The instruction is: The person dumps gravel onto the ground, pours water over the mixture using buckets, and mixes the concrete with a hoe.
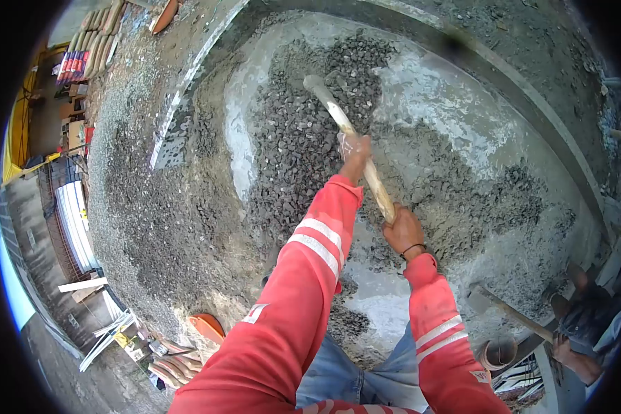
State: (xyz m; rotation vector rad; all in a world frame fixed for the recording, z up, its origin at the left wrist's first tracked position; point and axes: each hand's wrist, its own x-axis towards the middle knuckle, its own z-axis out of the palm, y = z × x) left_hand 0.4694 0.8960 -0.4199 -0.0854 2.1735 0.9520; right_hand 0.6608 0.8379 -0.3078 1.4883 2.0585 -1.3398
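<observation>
Wooden shovel shaft (376, 185) in both hands, and its long axis is the thing to look at: it slants from about 11 o'clock at the far end down to 5 o'clock at the butt. I'm calling it a shovel from the grey socket (315, 85), tbh, since the blade itself doesn't show. That end meets the dark gravel (300, 134) up around 11 to 12 o'clock from your fingers, and I can't tell how deep it sits.

Your left hand (354, 150) is the nearer one to that working end. It's wrapped about midway along the wood, fingers curled closed with no open gap that I can see, whitish muck on the knuckles. Your right hand (403, 233) is lower, roughly 5 o'clock from the left, and closed round the butt end. Some of those fingertips are tucked out of sight, so I can't say how tight either grip is. There's a bare stretch of wood between your two hands.

Around it you've got pale wet cement (428, 93) from 12 to 2 o'clock, a rougher grey mix (455, 193) just past your right hand at 2 to 3, and a co-worker's hand (577, 359) out at 4 o'clock on a separate long handle (516, 314), well apart from yours.
</observation>
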